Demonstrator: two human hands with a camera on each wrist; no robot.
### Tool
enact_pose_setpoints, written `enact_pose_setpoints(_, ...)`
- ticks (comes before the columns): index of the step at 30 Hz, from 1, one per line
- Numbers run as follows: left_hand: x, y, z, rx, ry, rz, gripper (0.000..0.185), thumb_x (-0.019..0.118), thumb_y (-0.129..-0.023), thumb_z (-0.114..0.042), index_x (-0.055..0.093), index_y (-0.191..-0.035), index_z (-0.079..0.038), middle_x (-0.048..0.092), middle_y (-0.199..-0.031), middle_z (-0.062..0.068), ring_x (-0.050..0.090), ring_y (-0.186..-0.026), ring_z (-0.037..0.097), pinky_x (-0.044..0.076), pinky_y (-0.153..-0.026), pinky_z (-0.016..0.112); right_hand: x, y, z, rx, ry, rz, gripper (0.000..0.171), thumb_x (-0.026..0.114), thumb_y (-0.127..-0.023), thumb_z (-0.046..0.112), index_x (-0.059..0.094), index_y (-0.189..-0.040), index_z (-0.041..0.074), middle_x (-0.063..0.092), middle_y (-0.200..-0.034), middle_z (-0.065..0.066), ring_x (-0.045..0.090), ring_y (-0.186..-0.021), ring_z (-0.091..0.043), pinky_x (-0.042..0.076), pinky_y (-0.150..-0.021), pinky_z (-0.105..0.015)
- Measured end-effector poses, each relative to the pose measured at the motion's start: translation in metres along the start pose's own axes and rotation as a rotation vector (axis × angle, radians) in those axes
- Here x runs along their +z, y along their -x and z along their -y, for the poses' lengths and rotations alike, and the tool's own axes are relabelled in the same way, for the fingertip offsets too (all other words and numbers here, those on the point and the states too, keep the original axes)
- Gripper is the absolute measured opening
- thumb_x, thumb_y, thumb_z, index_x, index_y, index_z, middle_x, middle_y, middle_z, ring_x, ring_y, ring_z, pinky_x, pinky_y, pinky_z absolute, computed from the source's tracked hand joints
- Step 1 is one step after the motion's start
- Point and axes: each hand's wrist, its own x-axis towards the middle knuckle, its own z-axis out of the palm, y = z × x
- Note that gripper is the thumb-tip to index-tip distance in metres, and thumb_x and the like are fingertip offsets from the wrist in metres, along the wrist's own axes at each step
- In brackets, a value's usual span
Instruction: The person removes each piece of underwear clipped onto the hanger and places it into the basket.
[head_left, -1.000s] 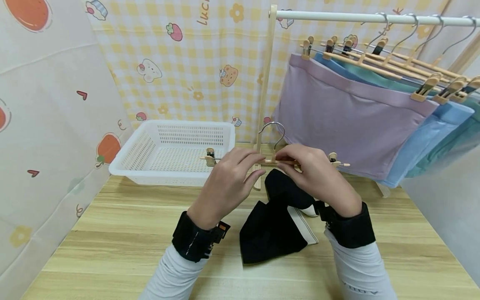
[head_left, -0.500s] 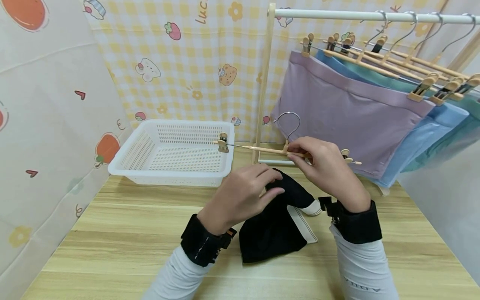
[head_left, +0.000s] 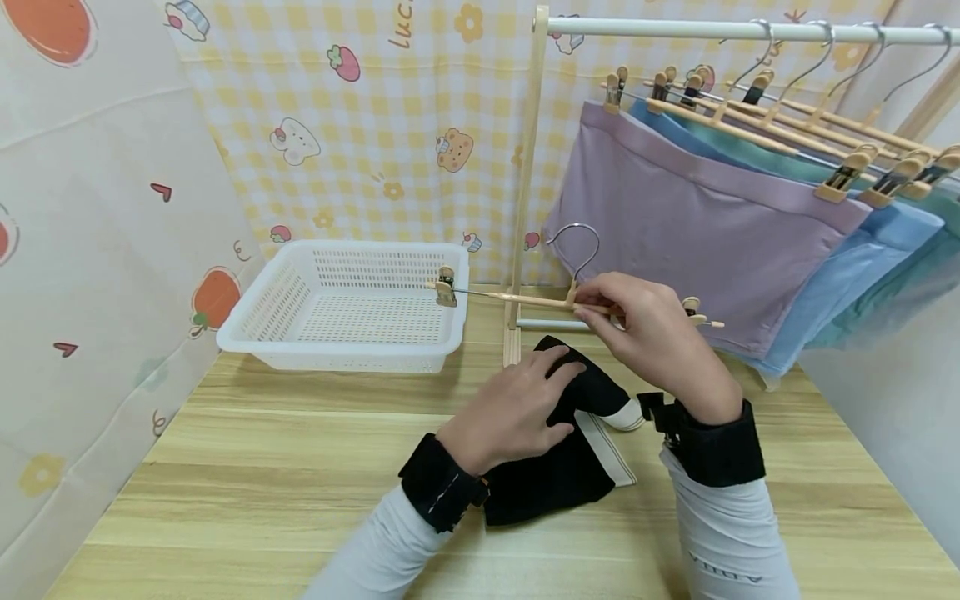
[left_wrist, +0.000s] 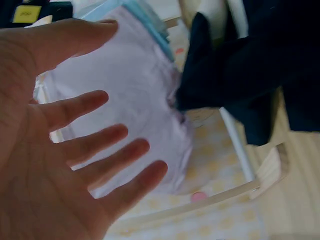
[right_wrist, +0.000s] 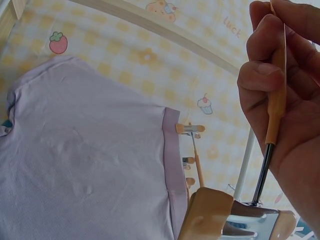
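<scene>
My right hand (head_left: 637, 321) grips the wooden bar of a clip hanger (head_left: 525, 298) and holds it level above the table, metal hook up. In the right wrist view the fingers (right_wrist: 272, 65) curl round the bar, with a wooden clip (right_wrist: 220, 220) at the bottom. My left hand (head_left: 525, 400) lies with straight fingers on a black folded garment (head_left: 547, 475) with a white striped band, which rests on the table. In the left wrist view the left hand (left_wrist: 75, 140) is spread open with the black garment (left_wrist: 260, 60) beyond it.
A white perforated basket (head_left: 262, 321) stands at the back left of the wooden table (head_left: 225, 467). On the right, a wooden rack with a white rail (head_left: 712, 32) carries several clip hangers with a lilac garment (head_left: 675, 242), a blue one (head_left: 847, 283) and a green one.
My left hand has let go of the hanger, dropped down and come to rest on the black garment. My right hand has lifted the hanger slightly and keeps it still.
</scene>
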Motion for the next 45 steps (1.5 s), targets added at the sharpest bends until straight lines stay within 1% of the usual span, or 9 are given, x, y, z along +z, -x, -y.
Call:
enact_pose_setpoints(7,0.028,-0.005,0.001,-0.011,-0.019,0.123,0.084,0.082,-0.092,-0.030,0.043,-0.165,-0.020,0.037,-0.170,0.023,0.043,-0.156,0.042,0.048,-0.121,0.050,0.002,0.000,0.000,-0.010,0.001,0.003,0.009,0.078,-0.099,0.004,0.079,-0.106,0.009,0.079,-0.100,-0.001,0.063,-0.077,-0.010,0.049,-0.067,-0.029)
enact_pose_setpoints(12,0.046,-0.007,-0.002,-0.046,-0.017,0.235,0.086,0.078,-0.094,-0.027,0.037,-0.169,-0.026,0.028,-0.176,0.021,0.036,-0.159,0.045,0.046,-0.122,0.055,0.003,0.001,0.001,-0.016,-0.007,0.002,0.009,0.077,-0.099,0.004,0.079,-0.107,0.010,0.080,-0.103,-0.001,0.070,-0.082,-0.011,0.052,-0.069,-0.031)
enact_pose_setpoints(18,0.062,-0.009,-0.003,-0.040,-0.032,0.245,0.081,0.079,-0.092,-0.022,0.044,-0.166,-0.026,0.026,-0.177,0.017,0.030,-0.162,0.044,0.043,-0.124,0.058,0.004,0.001,0.001,-0.024,-0.006,0.008,0.010,0.077,-0.099,0.003,0.079,-0.107,0.010,0.080,-0.104,-0.002,0.073,-0.085,-0.012,0.053,-0.070,-0.033)
enact_pose_setpoints(20,0.065,-0.010,-0.004,-0.039,-0.046,0.248,0.082,0.081,-0.091,-0.022,0.045,-0.165,-0.027,0.028,-0.177,0.015,0.031,-0.162,0.043,0.046,-0.122,0.057,0.004,0.002,0.001,-0.025,-0.005,0.009,0.010,0.077,-0.099,0.003,0.078,-0.107,0.010,0.080,-0.104,-0.002,0.073,-0.085,-0.013,0.053,-0.070,-0.033)
enact_pose_setpoints(24,0.069,-0.009,-0.007,-0.059,-0.055,0.294,0.086,0.084,-0.091,-0.022,0.042,-0.166,-0.029,0.035,-0.174,0.013,0.040,-0.157,0.039,0.052,-0.116,0.052,0.004,0.002,0.001,-0.022,-0.013,0.014,0.010,0.077,-0.099,0.003,0.078,-0.108,0.010,0.080,-0.105,-0.002,0.076,-0.088,-0.014,0.057,-0.071,-0.036)
enact_pose_setpoints(29,0.070,-0.006,-0.011,-0.073,-0.127,0.319,0.086,0.083,-0.093,-0.024,0.039,-0.167,-0.031,0.053,-0.159,0.008,0.057,-0.139,0.028,0.060,-0.099,0.040,0.003,0.001,0.001,-0.013,-0.023,0.021,0.010,0.076,-0.100,0.004,0.079,-0.109,0.009,0.081,-0.106,-0.003,0.077,-0.090,-0.017,0.060,-0.073,-0.041)
enact_pose_setpoints(33,0.068,-0.005,-0.014,-0.074,-0.178,0.321,0.084,0.081,-0.095,-0.025,0.039,-0.167,-0.034,0.060,-0.149,0.005,0.061,-0.128,0.024,0.061,-0.090,0.035,0.003,0.001,0.001,-0.012,-0.025,0.024,0.010,0.076,-0.101,0.005,0.079,-0.109,0.009,0.081,-0.106,-0.003,0.077,-0.090,-0.016,0.060,-0.074,-0.042)
enact_pose_setpoints(39,0.066,-0.004,-0.016,-0.074,-0.139,0.344,0.061,0.081,-0.095,-0.021,0.061,-0.152,-0.031,0.067,-0.132,0.005,0.066,-0.109,0.022,0.059,-0.073,0.030,0.003,0.001,0.002,-0.008,-0.014,0.025,0.009,0.076,-0.101,0.006,0.079,-0.108,0.011,0.080,-0.103,-0.001,0.073,-0.086,-0.012,0.056,-0.072,-0.037)
enact_pose_setpoints(45,0.065,-0.004,-0.014,-0.061,-0.048,0.346,0.040,0.081,-0.095,-0.010,0.074,-0.130,-0.028,0.071,-0.112,0.001,0.069,-0.098,0.016,0.057,-0.068,0.027,0.001,0.001,0.002,0.010,-0.016,0.036,0.009,0.076,-0.101,0.007,0.079,-0.109,0.011,0.079,-0.103,0.000,0.072,-0.087,-0.011,0.055,-0.072,-0.036)
